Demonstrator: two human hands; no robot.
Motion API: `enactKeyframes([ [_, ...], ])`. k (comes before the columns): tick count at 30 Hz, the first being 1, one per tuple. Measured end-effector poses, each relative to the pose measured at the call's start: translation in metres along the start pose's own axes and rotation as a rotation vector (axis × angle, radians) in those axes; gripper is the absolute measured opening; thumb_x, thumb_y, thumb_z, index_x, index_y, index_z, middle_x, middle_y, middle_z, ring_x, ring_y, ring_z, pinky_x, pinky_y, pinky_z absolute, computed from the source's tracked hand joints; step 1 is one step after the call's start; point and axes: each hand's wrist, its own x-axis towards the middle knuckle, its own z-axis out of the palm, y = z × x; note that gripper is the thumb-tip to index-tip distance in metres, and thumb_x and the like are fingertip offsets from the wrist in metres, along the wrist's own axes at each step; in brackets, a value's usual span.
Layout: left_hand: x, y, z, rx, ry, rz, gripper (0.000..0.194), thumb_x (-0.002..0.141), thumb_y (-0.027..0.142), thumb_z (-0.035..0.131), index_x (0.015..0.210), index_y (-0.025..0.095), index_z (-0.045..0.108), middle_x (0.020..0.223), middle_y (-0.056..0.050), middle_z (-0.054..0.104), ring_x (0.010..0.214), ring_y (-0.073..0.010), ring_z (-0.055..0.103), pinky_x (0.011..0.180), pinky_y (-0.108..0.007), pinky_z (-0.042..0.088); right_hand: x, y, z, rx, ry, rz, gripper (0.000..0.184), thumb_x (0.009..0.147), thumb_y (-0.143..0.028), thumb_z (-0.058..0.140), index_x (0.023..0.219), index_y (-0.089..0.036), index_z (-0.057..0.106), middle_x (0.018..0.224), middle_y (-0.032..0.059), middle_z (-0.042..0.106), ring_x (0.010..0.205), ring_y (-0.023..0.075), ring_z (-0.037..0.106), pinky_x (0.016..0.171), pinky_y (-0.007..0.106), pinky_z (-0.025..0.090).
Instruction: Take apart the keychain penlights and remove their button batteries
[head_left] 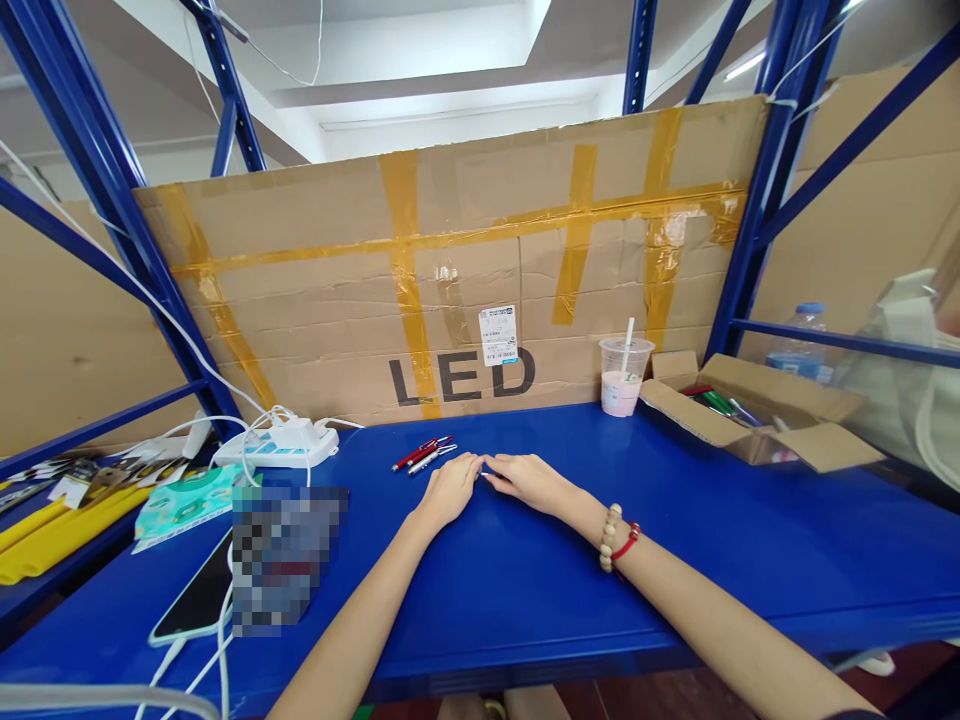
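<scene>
My left hand (448,488) and my right hand (529,480) rest on the blue shelf top (675,540), fingertips meeting at the middle. Both are pinched together on a small pale thing between them that I cannot make out. My right wrist wears a bead bracelet and a red cord (619,538). Several red and silver pens (424,454) lie just beyond my left hand, apart from it.
A taped cardboard sheet marked LED (450,290) backs the shelf. A plastic cup with straw (624,377) and an open carton of pens (750,410) stand at right. A white power strip (281,443), tissue pack (191,503) and a phone on a cable (196,600) lie at left.
</scene>
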Motion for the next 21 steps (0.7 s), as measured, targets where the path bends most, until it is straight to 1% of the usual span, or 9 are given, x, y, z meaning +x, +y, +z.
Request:
enactKeyframes([
  [3, -0.0004, 0.0005, -0.0003, -0.035, 0.0, -0.009, 0.034, 0.094, 0.028, 0.022, 0.085, 0.015, 0.052, 0.087, -0.003, 0.055, 0.08, -0.0129, 0.05, 0.067, -0.025, 0.033, -0.0002, -0.0009, -0.002, -0.005, -0.001, 0.0, 0.035, 0.092, -0.034, 0.028, 0.104, -0.012, 0.052, 0.098, 0.008, 0.056, 0.086, 0.0156, 0.055, 0.071, 0.026, 0.04],
  [6, -0.0004, 0.0003, 0.0003, -0.059, 0.011, -0.009, 0.034, 0.093, 0.029, 0.021, 0.085, 0.015, 0.051, 0.088, -0.002, 0.055, 0.082, -0.0127, 0.05, 0.07, -0.024, 0.033, 0.0002, -0.0006, -0.0023, -0.006, 0.009, -0.004, 0.034, 0.092, -0.034, 0.028, 0.102, -0.012, 0.052, 0.096, 0.0083, 0.057, 0.083, 0.0153, 0.055, 0.068, 0.026, 0.039],
  [10, -0.0001, 0.0019, -0.0012, -0.099, 0.008, -0.065, 0.035, 0.093, 0.032, 0.021, 0.083, 0.015, 0.05, 0.086, -0.003, 0.055, 0.081, -0.0132, 0.05, 0.07, -0.025, 0.033, 0.001, 0.0002, -0.0002, -0.003, 0.023, -0.013, 0.033, 0.092, -0.034, 0.027, 0.1, -0.012, 0.051, 0.095, 0.0074, 0.056, 0.082, 0.0153, 0.055, 0.068, 0.026, 0.039],
  [13, 0.0, 0.0036, -0.0031, -0.099, -0.013, -0.081, 0.036, 0.093, 0.033, 0.02, 0.081, 0.015, 0.049, 0.086, -0.002, 0.055, 0.08, -0.0134, 0.05, 0.069, -0.025, 0.032, 0.0004, 0.0016, 0.0012, 0.006, 0.038, -0.019, 0.033, 0.092, -0.034, 0.026, 0.099, -0.012, 0.05, 0.096, 0.007, 0.056, 0.083, 0.0145, 0.054, 0.069, 0.025, 0.039],
  [16, 0.0001, 0.004, -0.0033, -0.104, -0.013, -0.117, 0.037, 0.093, 0.036, 0.021, 0.077, 0.015, 0.047, 0.082, -0.001, 0.054, 0.077, -0.0129, 0.05, 0.064, -0.024, 0.031, -0.0013, 0.0037, 0.0014, 0.017, 0.056, -0.031, 0.034, 0.092, -0.036, 0.026, 0.102, -0.014, 0.049, 0.099, 0.0069, 0.055, 0.085, 0.0135, 0.054, 0.069, 0.023, 0.038],
  [18, 0.0004, 0.004, -0.0028, -0.088, -0.002, -0.145, 0.037, 0.092, 0.038, 0.022, 0.074, 0.015, 0.045, 0.078, -0.001, 0.053, 0.076, -0.013, 0.05, 0.062, -0.024, 0.029, -0.0018, 0.0046, 0.0015, 0.018, 0.057, -0.041, 0.033, 0.092, -0.035, 0.027, 0.108, -0.015, 0.048, 0.101, 0.0069, 0.055, 0.086, 0.0133, 0.054, 0.069, 0.023, 0.038],
  [21, 0.0009, 0.0052, -0.0039, -0.062, -0.012, -0.142, 0.037, 0.092, 0.037, 0.023, 0.071, 0.014, 0.042, 0.076, -0.001, 0.052, 0.071, -0.0121, 0.049, 0.06, -0.024, 0.028, -0.0005, 0.0041, 0.0026, 0.018, 0.042, -0.049, 0.034, 0.092, -0.033, 0.029, 0.113, -0.015, 0.047, 0.104, 0.0077, 0.054, 0.088, 0.0139, 0.054, 0.07, 0.024, 0.039],
])
